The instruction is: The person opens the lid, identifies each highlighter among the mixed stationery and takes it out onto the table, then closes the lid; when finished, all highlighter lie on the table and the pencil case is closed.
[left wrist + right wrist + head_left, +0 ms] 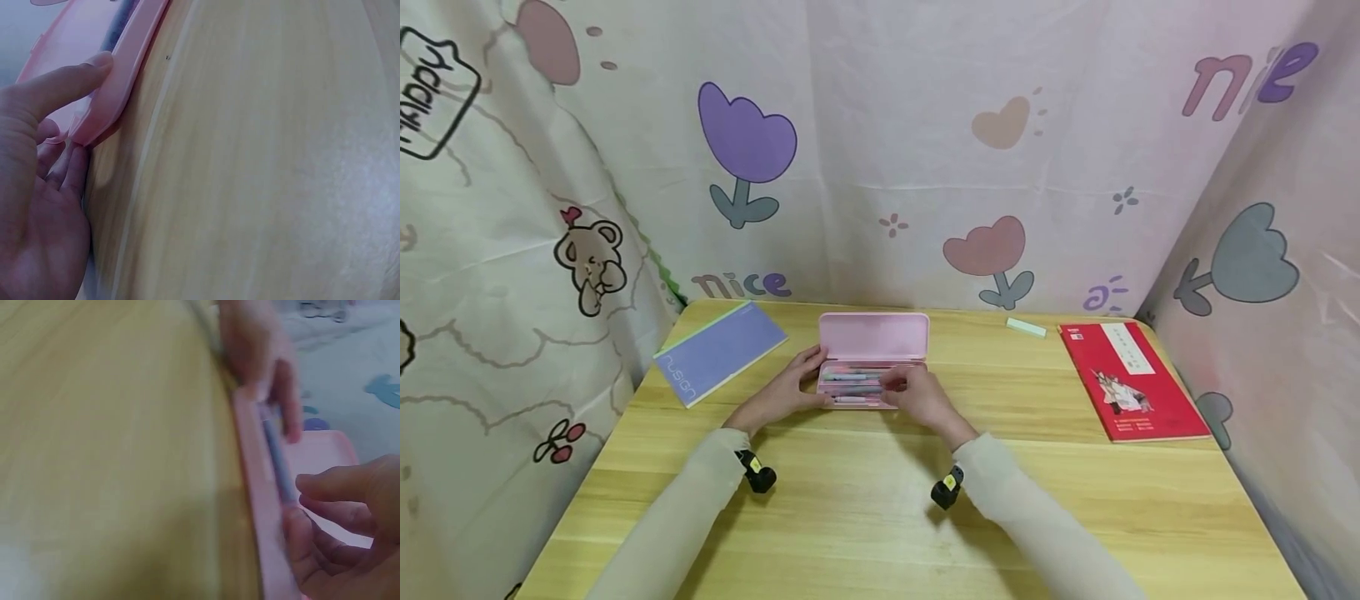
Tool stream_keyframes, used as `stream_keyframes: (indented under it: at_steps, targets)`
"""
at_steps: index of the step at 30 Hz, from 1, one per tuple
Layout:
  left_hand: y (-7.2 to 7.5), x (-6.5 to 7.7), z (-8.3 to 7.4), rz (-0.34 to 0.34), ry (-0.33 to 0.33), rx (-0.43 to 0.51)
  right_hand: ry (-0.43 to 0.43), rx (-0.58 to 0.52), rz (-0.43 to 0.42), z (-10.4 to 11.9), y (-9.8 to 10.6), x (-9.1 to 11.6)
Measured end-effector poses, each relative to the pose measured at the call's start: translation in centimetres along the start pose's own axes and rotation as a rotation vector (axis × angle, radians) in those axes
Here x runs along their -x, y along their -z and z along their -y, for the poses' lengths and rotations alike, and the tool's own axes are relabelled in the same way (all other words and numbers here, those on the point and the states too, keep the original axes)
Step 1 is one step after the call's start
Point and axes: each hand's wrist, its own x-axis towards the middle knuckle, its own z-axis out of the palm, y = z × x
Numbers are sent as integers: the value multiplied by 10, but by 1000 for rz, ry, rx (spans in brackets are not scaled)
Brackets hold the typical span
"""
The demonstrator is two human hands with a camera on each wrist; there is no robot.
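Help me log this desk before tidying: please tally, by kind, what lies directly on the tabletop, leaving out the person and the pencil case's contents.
Books or notebooks: 2 (red book, blue notebook)
Pencil cases: 1 (the open pink case)
Small bars: 1 (pale green bar)
Total: 4

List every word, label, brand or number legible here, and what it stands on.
"nice": curtain, upper right, middle letters unclear.
"nice": same curtain, just above the blue notebook.
"nusign": blue notebook; first letter uncertain.
Speech bubble printed far left: lettering unclear, perhaps "haaly".
Red booklet: cover and label characters too small to read.
Pink pencil case: nothing readable.
Yellow stickers on the wrist cameras: too small to read.
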Motion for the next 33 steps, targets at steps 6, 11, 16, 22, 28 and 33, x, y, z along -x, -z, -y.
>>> stream_keyframes:
  at_steps: [6,11,16,22,28,33]
  targets:
    - [-1,0,1,-6,2,-2,109,157,27,-6,-10,-3]
    - [-2,-1,1,-6,6,-18,185,283,47,-2,-10,-4]
    - [-1,0,0,-2,13,-33,186,317,54,-1,-10,-3]
    - [0,-1,-1,2,15,-19,225,268,1,-9,6,-2]
    - [0,-1,-1,4,30,-8,222,160,-64,-25,48,1]
    - [0,-2,-1,3,24,-15,201,120,-121,-45,89,8]
